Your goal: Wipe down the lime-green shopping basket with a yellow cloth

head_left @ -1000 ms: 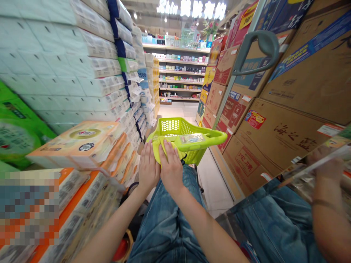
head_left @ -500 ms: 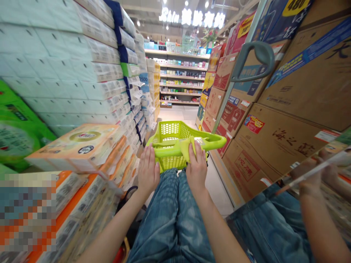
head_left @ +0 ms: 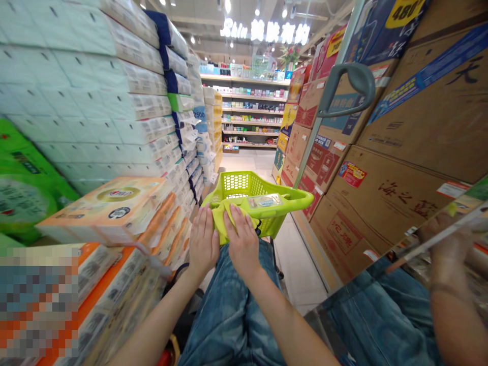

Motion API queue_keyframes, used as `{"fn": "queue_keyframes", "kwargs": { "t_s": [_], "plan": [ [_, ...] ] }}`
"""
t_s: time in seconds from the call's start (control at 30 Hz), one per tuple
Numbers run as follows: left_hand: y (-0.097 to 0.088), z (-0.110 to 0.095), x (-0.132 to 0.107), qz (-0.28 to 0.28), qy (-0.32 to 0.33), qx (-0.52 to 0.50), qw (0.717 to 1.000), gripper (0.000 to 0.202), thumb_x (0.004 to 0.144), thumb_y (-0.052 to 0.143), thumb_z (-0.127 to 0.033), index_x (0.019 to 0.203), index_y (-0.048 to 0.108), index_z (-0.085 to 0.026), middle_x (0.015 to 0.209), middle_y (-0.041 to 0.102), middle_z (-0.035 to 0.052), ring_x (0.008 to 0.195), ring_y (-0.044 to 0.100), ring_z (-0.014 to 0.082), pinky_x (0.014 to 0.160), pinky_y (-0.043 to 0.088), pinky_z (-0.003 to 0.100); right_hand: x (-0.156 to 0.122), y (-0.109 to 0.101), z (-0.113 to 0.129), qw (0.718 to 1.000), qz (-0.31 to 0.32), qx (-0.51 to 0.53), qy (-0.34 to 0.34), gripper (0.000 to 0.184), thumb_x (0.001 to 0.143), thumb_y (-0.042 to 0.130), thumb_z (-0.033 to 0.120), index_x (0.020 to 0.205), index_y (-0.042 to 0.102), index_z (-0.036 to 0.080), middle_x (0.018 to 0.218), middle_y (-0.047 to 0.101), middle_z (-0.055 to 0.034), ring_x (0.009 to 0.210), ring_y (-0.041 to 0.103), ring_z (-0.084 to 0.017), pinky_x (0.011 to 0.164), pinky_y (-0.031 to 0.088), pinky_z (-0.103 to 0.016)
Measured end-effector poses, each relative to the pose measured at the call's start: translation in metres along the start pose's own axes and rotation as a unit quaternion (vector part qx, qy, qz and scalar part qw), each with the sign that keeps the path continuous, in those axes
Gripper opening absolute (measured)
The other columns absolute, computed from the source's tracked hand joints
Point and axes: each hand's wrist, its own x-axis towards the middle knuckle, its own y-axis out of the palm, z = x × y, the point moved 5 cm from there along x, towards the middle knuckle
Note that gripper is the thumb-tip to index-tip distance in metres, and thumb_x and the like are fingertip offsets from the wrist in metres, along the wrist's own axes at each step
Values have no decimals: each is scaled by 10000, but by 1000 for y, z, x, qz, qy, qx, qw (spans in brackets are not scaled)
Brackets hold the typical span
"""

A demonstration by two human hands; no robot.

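- Narrow shop aisle: tall stack of pale mint plastic-wrapped packs point(head_left: 95, 96) on one side, brown cardboard cartons point(head_left: 404, 157) piled up on the other, and loaded shelves point(head_left: 255, 109) at the far end under a bright white sign point(head_left: 265, 31).
- Both my forearms reach forward from the bottom corners and angle in over my faded blue jeans point(head_left: 224, 305), so my hands end up close together, backs facing up.
- Left hand point(head_left: 204, 241): flat and relaxed, fingers straight and side by side, thumb lying along them. Tips are at the basket's near left corner, hand right beside the cloth. Not gripping anything as far as I can see.
- Right hand point(head_left: 243, 241): fingers laid out long over the cloth, slightly spread. Thumb's hidden, so can't tell if I'm pinching it or only pressing.
- Soft bright yellow cloth point(head_left: 220, 218): crumpled, edges loose, draped over the basket's near rim at its left part, partly under my right fingers.
- Lime-green plastic basket point(head_left: 282, 208): just past my knees, walls full of little holes, smooth rim stretching into a loop on the right. Shiny silvery label point(head_left: 266, 201) on the rim, just right of the cloth.
- Slim metal pole point(head_left: 309, 147) slants up by the basket's right end, with a grey-blue plastic loop handle point(head_left: 368, 89) on top.
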Motion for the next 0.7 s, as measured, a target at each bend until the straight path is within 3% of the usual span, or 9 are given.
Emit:
{"fn": "queue_keyframes", "kwargs": {
  "t_s": [0.23, 0.33, 0.47, 0.6, 0.7],
  "plan": [
    [1, -3, 1, -8, 2, -4, 1000, 624, 991, 316, -219, 1578, 118, -149, 1614, 268, 155, 1507, 209, 276, 1204, 236, 525, -11, -28, -54, 997, -23, -28, 70, 603, 921, 329, 15, 1496, 407, 178, 1542, 426, -128, 1478, 303, -219, 1190, 314, -475],
    [1, -3, 2, -10, 4, -13, 1000, 627, 987, 319, -215, 1578, 119, -146, 1611, 272, 158, 1504, 217, 279, 1205, 231, 532, -11, -32, -61, 994, -29, -26, 103, 633, 906, 316, 13, 1514, 374, 179, 1548, 411, -140, 1482, 293, -228, 1188, 312, -505],
    [2, -3, 2, -15, -1, -18, 1000, 623, 993, 307, -219, 1579, 106, -148, 1619, 250, 159, 1514, 181, 276, 1209, 220, 536, -7, -20, -37, 992, -37, -23, 117, 584, 928, 328, 43, 1499, 394, 145, 1555, 394, -156, 1491, 268, -238, 1180, 331, -497],
    [3, -1, 0, -13, -6, -14, 1000, 608, 1003, 287, -236, 1575, 113, -131, 1617, 246, 174, 1514, 179, 276, 1207, 226, 536, 1, 3, 4, 998, -8, 9, 60, 501, 968, 395, 119, 1466, 444, 142, 1550, 413, -128, 1492, 268, -220, 1192, 330, -442],
    [2, 1, -1, -5, -4, -14, 1000, 595, 1005, 272, -241, 1572, 134, -124, 1612, 253, 182, 1512, 188, 276, 1206, 229, 537, 2, 10, 16, 999, 3, 27, 21, 491, 977, 413, 136, 1467, 441, 150, 1544, 428, -112, 1491, 271, -197, 1197, 328, -411]
  ]
}}
